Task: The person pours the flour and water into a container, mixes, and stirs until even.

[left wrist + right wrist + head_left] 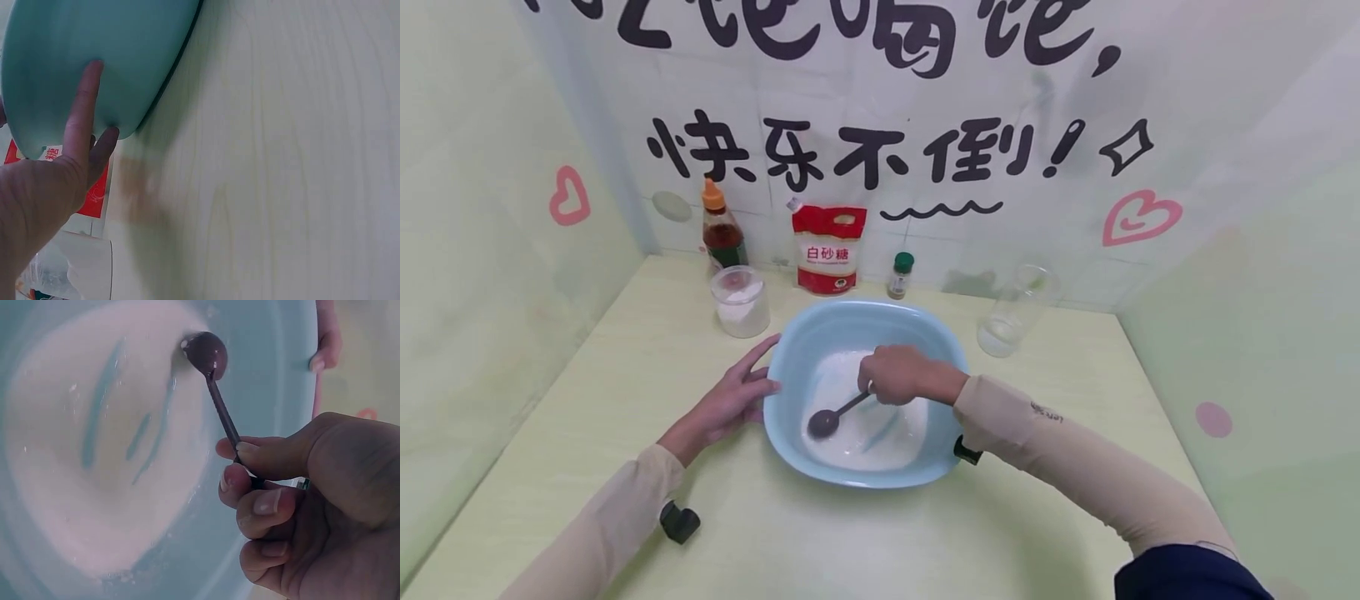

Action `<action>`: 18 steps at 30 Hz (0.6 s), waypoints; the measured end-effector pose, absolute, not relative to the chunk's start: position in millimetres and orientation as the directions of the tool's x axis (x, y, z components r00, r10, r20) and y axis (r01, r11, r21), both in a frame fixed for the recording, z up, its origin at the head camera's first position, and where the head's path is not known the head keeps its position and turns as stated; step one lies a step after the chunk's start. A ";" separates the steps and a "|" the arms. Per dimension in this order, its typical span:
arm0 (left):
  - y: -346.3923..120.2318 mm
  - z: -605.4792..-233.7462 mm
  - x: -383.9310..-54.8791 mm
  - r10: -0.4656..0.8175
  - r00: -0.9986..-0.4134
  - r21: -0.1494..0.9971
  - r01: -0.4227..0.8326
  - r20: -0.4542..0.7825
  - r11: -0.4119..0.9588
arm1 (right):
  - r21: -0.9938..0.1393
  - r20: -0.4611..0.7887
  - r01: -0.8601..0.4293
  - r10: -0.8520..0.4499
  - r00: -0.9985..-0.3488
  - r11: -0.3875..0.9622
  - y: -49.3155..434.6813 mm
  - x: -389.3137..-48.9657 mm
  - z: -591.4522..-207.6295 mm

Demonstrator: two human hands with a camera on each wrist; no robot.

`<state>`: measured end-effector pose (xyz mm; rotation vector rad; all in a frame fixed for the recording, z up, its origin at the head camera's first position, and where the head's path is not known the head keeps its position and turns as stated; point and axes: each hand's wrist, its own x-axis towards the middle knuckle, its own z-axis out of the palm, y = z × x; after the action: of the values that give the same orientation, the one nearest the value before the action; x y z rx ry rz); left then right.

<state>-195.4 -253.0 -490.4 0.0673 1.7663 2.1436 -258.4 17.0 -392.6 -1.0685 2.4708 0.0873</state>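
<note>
A light blue plastic basin (790,454) holds a white, milky mixture (887,446) with blue streaks of the bottom showing through. Inside it, my right hand (898,375) pinches the handle of a dark brown measuring spoon (206,353) between thumb and fingers. The spoon's rounded bowl lies against the mixture at the basin's left side. My left hand (733,404) rests on the basin's left outer wall, thumb tip near the rim. Straight fingers (81,119) press that wall in the left wrist view.
Behind the basin stand a sauce bottle (722,233) with an orange cap, a clear jar (741,308) of white powder, a red sugar pouch (827,258) and a small green-capped bottle (900,277). A clear glass (1011,321) stands at the right. Walls enclose the table (842,550).
</note>
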 end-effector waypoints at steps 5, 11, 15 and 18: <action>-252.4 -490.6 -195.0 0.307 -0.933 0.959 -0.243 -0.190 -0.148 | -0.057 -0.365 -0.680 -0.650 -0.667 0.731 19.8 -275.5 -391.2; -251.6 -488.7 -195.1 0.293 -0.933 0.959 -0.254 -0.207 -0.130 | 0.007 -0.302 -0.625 -0.594 -0.746 0.781 45.2 -289.9 -383.2; -250.7 -486.8 -195.1 0.287 -0.932 0.957 -0.264 -0.220 -0.121 | 0.020 -0.318 -0.600 -0.564 -0.762 0.800 71.7 -286.2 -375.0; -250.7 -486.1 -195.0 0.288 -0.931 0.956 -0.268 -0.224 -0.124 | -0.009 -0.383 -0.578 -0.536 -0.752 0.816 89.0 -277.0 -366.2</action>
<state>-195.0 -250.7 -486.1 0.0227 1.7903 2.1115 -277.0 89.0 -366.2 -0.8387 2.6298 0.1552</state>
